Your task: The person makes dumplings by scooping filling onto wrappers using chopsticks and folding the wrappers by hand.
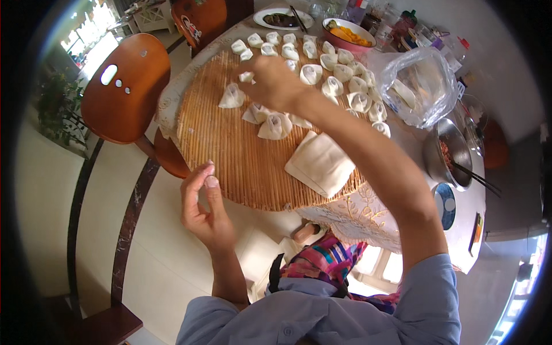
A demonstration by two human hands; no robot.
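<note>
My right hand [269, 84] reaches across the round reed mat [220, 159], its fingers at a small folded wonton [246, 77]; whether they grip it is unclear. My left hand [207, 198] is raised near the mat's lower left edge, thumb and forefinger close together, with nothing visible between them. Folded wontons stand in loose rows over the far and right parts of the mat, and a few, such as this wonton [275, 126], lie closer to me. A stack of square dough wrappers [321, 164] rests near the mat's front edge, partly beneath my right forearm.
On the right stand a steel bowl [433, 151] of minced filling with chopsticks, a clear plastic bag [420, 86] and a blue dish [444, 206]. A white plate [263, 18], a pink bowl [358, 46] and several jars line the far side. A wooden chair [129, 95] is at the left.
</note>
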